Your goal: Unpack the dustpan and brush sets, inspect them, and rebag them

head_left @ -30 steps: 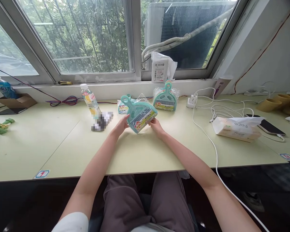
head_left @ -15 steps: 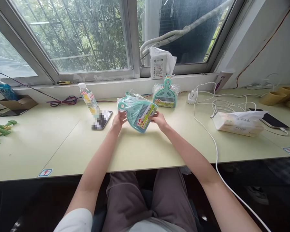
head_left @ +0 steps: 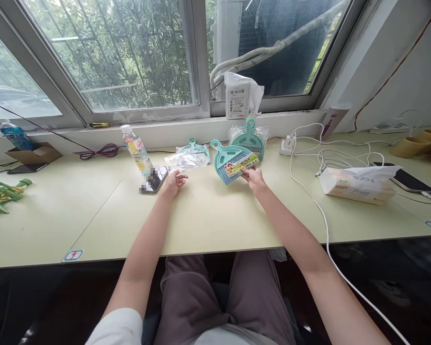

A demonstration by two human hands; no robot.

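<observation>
In my right hand is a teal dustpan and brush set, gripped by its labelled right edge and tilted above the table. My left hand holds nothing; its fingers are apart, just above the tabletop beside a phone. Beyond that hand lie crumpled clear plastic wrappers, partly over another teal dustpan. A stack of similar dustpan sets leans upright against the sill wall, partly covered by the set I hold.
A drink bottle stands behind the phone. To the right are a white charger, loose white cables, a tissue pack and a dark phone. Folded green pieces lie far left on the table. A white box sits on the sill.
My left hand has let go of the dustpan set. My right hand has carried it rightward toward the upright stack, uncovering the wrappers and the dustpan lying behind.
</observation>
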